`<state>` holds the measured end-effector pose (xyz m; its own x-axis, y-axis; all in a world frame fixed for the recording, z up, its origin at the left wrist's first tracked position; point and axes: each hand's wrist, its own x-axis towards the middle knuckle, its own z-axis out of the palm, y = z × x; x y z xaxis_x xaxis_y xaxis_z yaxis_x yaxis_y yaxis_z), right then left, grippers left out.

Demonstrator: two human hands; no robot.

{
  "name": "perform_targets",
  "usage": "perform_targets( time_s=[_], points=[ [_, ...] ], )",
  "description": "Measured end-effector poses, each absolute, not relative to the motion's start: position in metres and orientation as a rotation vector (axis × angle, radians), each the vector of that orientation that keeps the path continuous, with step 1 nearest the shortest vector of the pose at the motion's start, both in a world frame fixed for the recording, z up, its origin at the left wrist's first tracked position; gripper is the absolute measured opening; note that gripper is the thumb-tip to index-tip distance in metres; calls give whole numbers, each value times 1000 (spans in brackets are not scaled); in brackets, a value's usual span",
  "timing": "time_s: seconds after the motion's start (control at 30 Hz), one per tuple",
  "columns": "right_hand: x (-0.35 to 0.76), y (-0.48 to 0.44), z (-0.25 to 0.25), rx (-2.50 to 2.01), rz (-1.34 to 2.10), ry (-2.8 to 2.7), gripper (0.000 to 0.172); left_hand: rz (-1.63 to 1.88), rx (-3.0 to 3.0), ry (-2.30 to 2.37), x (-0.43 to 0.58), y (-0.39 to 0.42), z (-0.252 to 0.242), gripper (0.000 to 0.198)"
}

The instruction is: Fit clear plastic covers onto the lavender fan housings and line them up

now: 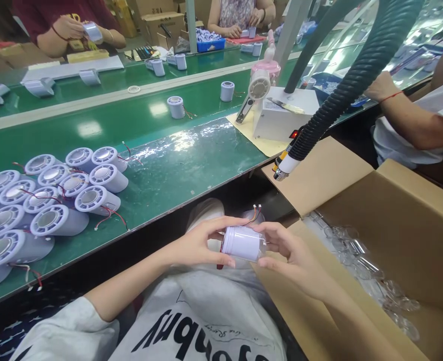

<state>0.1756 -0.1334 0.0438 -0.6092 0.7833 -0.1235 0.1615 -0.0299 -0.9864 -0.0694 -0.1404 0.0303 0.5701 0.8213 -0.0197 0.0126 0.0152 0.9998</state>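
Over my lap, my left hand (216, 243) grips one end of a pale lavender cylindrical housing (240, 243). Thin wires with small white plugs rise behind it. At the other end my right hand (287, 250) has its thumb and fingers around a clear plastic cover (262, 245), which fits over at least that end of the housing; how far it reaches is hard to see. To the left, a cluster of similar housings (58, 218) lies on the green bench (176, 160), with red, black and white wires trailing out.
A cardboard box (402, 225) with clear plastic covers (368, 265) stands at my right. A ribbed dark hose (342, 90) with a metal-tipped nozzle hangs above it. On the bench are a white box-shaped device (281, 118) and a handheld fan (257, 87). Other people work across and to the right.
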Motion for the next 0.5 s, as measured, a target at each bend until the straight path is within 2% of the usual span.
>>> perform_targets(
  time_s=[0.13, 0.5],
  points=[
    [174, -133, 43, -999, 1835, -1606, 33, 738, 1464, 761, -70, -141, 31, 76],
    [169, -131, 39, -1077, 2052, -1282, 40, 717, 1495, 770, -70, -141, 31, 75]
  ],
)
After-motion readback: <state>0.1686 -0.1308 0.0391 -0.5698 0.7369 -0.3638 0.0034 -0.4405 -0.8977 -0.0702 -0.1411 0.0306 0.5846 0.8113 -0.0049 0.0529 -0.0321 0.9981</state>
